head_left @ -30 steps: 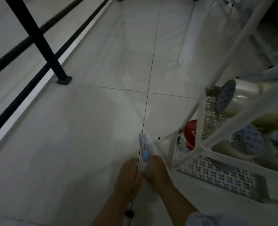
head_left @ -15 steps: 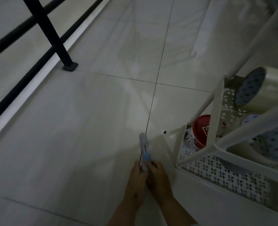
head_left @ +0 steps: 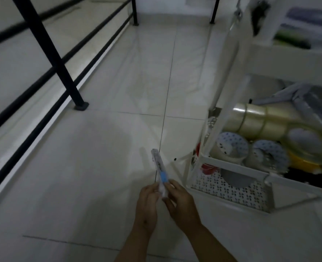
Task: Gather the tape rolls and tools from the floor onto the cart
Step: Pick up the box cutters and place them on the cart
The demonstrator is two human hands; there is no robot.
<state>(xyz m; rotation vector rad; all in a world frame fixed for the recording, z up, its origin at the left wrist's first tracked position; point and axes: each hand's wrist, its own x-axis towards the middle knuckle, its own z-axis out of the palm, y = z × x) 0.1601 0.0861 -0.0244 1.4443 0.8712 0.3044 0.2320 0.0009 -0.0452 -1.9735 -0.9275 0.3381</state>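
Nearest, the left hand (head_left: 149,201) and the right hand (head_left: 181,199) were together above the tiled floor (head_left: 99,167); both pinched the near end of a slim packaged tool with a blue part (head_left: 160,171), which pointed away from the person. Just to the right stood the white cart (head_left: 232,167). Its middle shelf held clear tape rolls (head_left: 258,120) and rolls with dotted cores (head_left: 232,144). A red-lidded container (head_left: 209,167) sat on the perforated lower shelf. Far left ran a black railing (head_left: 48,53).
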